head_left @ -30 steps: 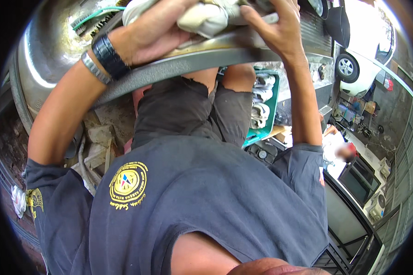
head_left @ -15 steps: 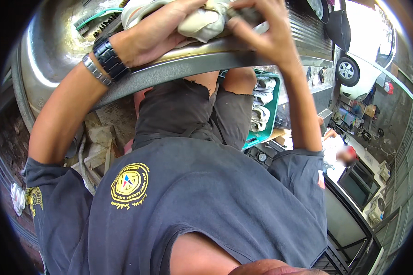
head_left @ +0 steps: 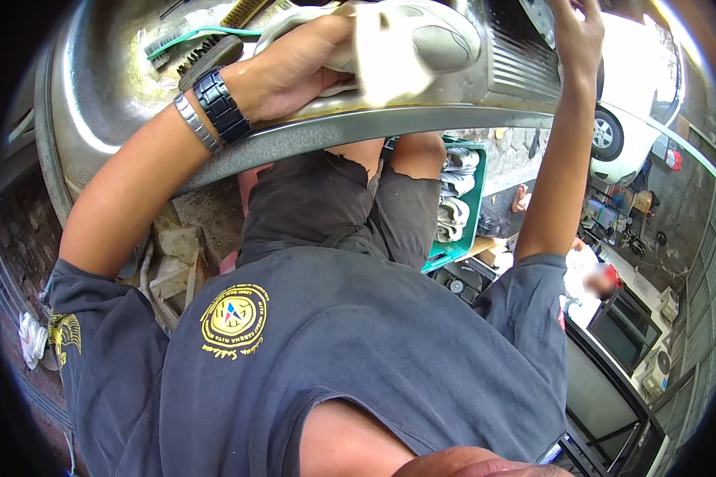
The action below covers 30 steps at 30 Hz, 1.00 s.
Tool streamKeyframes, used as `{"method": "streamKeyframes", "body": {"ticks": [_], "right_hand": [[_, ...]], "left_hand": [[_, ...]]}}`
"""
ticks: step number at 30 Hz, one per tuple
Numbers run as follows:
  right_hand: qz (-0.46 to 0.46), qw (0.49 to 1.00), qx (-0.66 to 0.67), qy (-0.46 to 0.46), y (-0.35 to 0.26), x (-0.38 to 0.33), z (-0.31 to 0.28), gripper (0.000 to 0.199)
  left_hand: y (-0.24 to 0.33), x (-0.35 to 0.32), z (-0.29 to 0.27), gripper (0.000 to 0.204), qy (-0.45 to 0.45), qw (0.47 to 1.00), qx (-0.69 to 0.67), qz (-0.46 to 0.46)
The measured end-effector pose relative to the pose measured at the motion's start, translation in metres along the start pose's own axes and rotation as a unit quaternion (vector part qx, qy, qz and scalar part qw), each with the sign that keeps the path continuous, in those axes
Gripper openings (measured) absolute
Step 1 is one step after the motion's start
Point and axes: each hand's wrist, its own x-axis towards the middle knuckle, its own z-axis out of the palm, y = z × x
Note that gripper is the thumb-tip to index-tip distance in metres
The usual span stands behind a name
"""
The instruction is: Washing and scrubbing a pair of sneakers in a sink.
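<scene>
steel sink (head_left: 103, 119) rim: left hand (head_left: 294, 67) grip closed on white shoe (head_left: 410, 44); right hand (head_left: 577, 36) grip unclear

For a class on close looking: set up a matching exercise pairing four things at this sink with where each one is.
Things:
1. shoe
2. brush
3. crate
4. watch

Places:
A. on the floor under the sink
B. on the left wrist
C. in the left hand
D. lying in the basin

Pairs: 1-C, 2-D, 3-A, 4-B
</scene>
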Motion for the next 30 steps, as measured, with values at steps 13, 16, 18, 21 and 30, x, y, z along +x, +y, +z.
{"method": "streamKeyframes", "body": {"ticks": [13, 16, 18, 21, 30], "right_hand": [[-0.134, 0.984, -0.081, 0.087, 0.028, -0.031, 0.016, 0.029], [-0.339, 0.938, -0.059, 0.048, -0.016, -0.081, 0.053, 0.033], [-0.436, 0.895, -0.089, 0.032, -0.018, -0.097, 0.066, 0.034], [-0.412, 0.903, -0.076, 0.098, 0.001, -0.074, 0.063, 0.040], [-0.467, 0.880, -0.087, -0.018, -0.010, -0.094, 0.069, 0.036]], "left_hand": [[0.016, -0.004, 0.033, 0.043, 0.083, 0.974, -0.195, 0.075], [0.017, 0.003, 0.024, 0.042, -0.004, 0.961, -0.273, 0.049], [0.009, 0.008, 0.012, 0.045, -0.075, 0.944, -0.322, 0.013], [0.013, 0.005, 0.016, 0.045, -0.091, 0.954, -0.284, 0.017], [-0.001, 0.000, 0.010, 0.034, -0.055, 0.982, -0.177, 0.035]]}}
